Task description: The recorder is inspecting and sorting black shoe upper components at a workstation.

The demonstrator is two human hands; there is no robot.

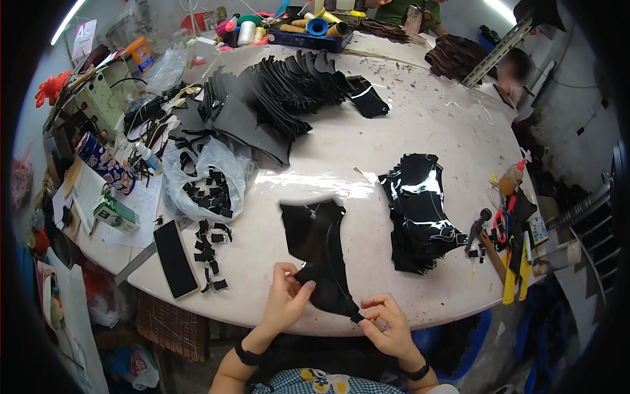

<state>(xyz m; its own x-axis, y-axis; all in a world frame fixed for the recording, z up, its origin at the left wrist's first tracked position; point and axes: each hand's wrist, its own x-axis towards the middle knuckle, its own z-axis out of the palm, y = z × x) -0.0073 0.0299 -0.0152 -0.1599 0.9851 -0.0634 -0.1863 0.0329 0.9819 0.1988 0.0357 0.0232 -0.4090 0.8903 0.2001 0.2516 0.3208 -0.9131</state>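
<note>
Left of the pile point(415, 213), left hand point(287, 302) and right hand point(388, 323) pinch the piece point(319, 226), seemingly fixing its tip point(356, 317); next needs care.

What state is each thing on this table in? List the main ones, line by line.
Black piece: held in left hand and right hand
Plastic bag: open, small black bits inside
Phone: lying flat, screen dark
Black stack: piled, edges uneven
Grey stack: fanned out
Blue tray: loaded with spools

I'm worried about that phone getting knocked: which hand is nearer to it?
Left. The left hand is to the right of the phone, slightly lower in view; the right hand is farther off on that same side.
</note>
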